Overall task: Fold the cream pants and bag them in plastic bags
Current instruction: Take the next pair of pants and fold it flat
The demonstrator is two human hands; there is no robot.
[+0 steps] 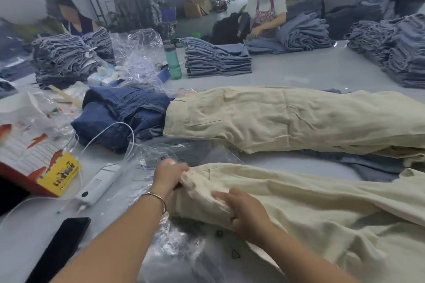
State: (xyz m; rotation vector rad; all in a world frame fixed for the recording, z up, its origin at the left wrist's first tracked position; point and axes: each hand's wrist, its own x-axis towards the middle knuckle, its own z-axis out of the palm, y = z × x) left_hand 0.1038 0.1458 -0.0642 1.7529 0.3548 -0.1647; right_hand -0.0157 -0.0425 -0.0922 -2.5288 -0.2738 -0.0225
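A pair of cream pants lies across the near table, its waistband end pointing left. My left hand grips the far corner of that waistband. My right hand grips the near edge of the same end. Clear plastic bags lie flat on the table under my hands and the pants. A second pair of cream pants lies stretched out farther back, waistband to the left, on top of more cream cloth at the right.
Crumpled dark blue jeans lie left of the far cream pants. A white power bank with cable, a black phone and a red and yellow box sit at the left. A green bottle, jeans stacks and two seated people are behind.
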